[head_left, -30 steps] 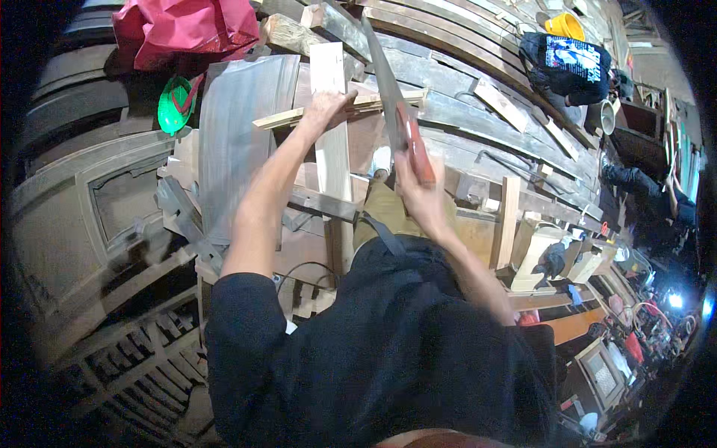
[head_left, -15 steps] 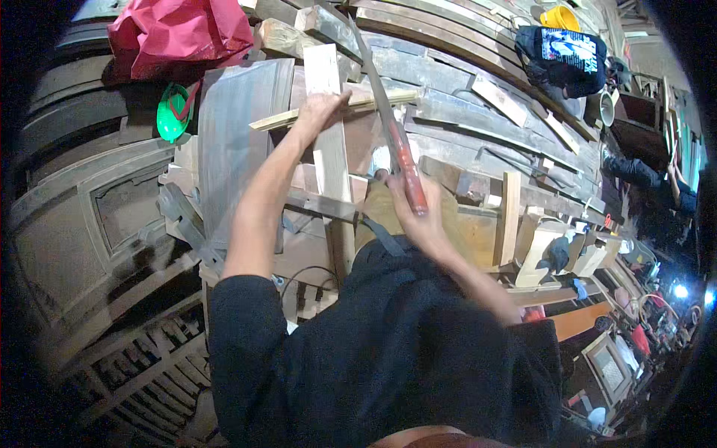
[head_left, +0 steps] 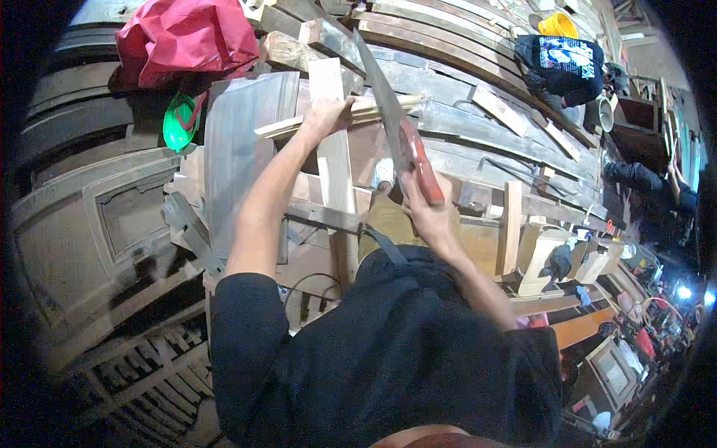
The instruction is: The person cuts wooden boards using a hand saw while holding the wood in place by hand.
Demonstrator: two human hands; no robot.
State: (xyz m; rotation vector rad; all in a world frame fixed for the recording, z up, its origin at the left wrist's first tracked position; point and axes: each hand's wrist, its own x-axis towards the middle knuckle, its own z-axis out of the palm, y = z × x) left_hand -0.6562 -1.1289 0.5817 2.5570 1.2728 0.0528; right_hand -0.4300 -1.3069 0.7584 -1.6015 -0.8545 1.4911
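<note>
A handsaw (head_left: 379,88) with a grey blade and red handle (head_left: 423,166) is in my right hand (head_left: 429,210), its fingers wrapped round the grip. The blade points up and away, passing across the right part of some thin wooden strips (head_left: 367,110); whether it touches them I cannot tell. My left hand (head_left: 327,118) is closed on these strips where they cross a pale wooden board (head_left: 336,168). Its thumb points right and the other fingers are mostly hidden. The board runs lengthwise away from me.
A red plastic sheet (head_left: 183,41) and a green item (head_left: 179,123) lie at the far left. Stacked planks (head_left: 448,52) fill the back. Further right are a person in a dark shirt (head_left: 560,67), a yellow bucket (head_left: 559,25) and an upright wood offcut (head_left: 511,224).
The saw and my right hand have moved slightly right and nearer to me. The strips under my left hand now show fanned apart. My left hand keeps its hold.
</note>
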